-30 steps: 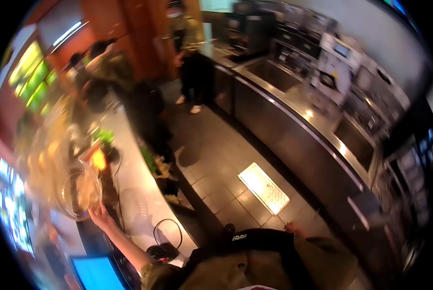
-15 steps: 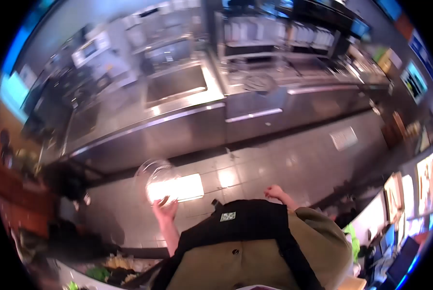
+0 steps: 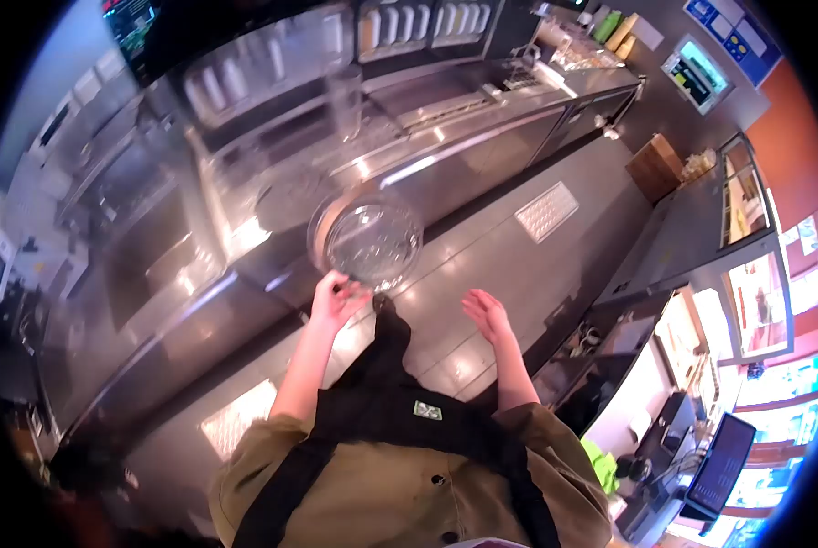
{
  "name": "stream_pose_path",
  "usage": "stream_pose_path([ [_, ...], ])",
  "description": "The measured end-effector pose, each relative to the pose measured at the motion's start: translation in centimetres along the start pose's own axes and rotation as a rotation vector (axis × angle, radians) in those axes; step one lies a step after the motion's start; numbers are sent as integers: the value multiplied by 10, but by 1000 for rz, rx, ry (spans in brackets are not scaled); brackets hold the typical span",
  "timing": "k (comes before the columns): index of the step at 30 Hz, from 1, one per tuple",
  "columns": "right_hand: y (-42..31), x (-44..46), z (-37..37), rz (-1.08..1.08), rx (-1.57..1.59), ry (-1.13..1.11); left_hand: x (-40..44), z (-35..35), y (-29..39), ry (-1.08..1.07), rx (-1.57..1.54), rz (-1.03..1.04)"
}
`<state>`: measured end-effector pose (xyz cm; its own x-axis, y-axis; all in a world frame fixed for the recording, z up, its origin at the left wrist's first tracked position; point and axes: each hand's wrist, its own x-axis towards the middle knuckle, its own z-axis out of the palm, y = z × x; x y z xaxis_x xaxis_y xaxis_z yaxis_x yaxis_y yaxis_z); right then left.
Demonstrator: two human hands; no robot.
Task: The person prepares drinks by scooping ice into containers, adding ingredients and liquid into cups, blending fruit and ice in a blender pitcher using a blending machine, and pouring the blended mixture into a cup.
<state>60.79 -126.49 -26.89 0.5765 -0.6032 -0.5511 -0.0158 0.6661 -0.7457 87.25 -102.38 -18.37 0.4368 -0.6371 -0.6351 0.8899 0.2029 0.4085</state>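
Note:
A round, clear bowl [image 3: 372, 242] is in front of me, tilted, with its near rim at the fingers of my left hand [image 3: 338, 300]. Those fingers are curled on the rim. The bowl looks see-through, with small bright spots in it; I cannot tell whether it holds anything. To the right, apart from the bowl, my right hand [image 3: 487, 313] hangs over the floor with its fingers stretched out and nothing in it.
A steel counter [image 3: 482, 123] with a sink [image 3: 158, 260] runs along the left and far side. A wooden box [image 3: 655, 169] stands on the tiled floor [image 3: 482, 265]. On the right are a glass-doored cabinet [image 3: 747, 215] and a screen [image 3: 721, 464].
My view has swung right, from the long white counter to the steel counter and aisle. The bowl has come along in my left hand. My right hand has come forward with its fingers extended.

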Motion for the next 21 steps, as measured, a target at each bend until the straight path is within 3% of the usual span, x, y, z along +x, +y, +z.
stream_pose_path([
  [3, -86, 80, 58, -88, -8, -174, 77, -6, 2, 16, 21, 61],
  [5, -132, 148, 87, -49, 9, -194, 79, 43, 20, 168, 29, 83],
  [7, -174, 207, 110, -42, -9, -285, 104, 58, 33, 120, 24, 29],
  [10, -232, 286, 145, -75, 15, -265, 116, 100, 47, 162, 60, 92],
  [14, -278, 390, 171, -23, 288, -170, 156, 127, 43, 283, -81, 172],
  [19, -279, 565, 152, 78, 81, -30, 204, 148, 17, 482, -317, 237],
  [20, -289, 580, 152, 178, 20, 10, 219, 137, 9, 496, -414, 159],
  [21, -300, 594, 158, 287, -66, 40, 217, 168, -1, 479, -324, 366],
])
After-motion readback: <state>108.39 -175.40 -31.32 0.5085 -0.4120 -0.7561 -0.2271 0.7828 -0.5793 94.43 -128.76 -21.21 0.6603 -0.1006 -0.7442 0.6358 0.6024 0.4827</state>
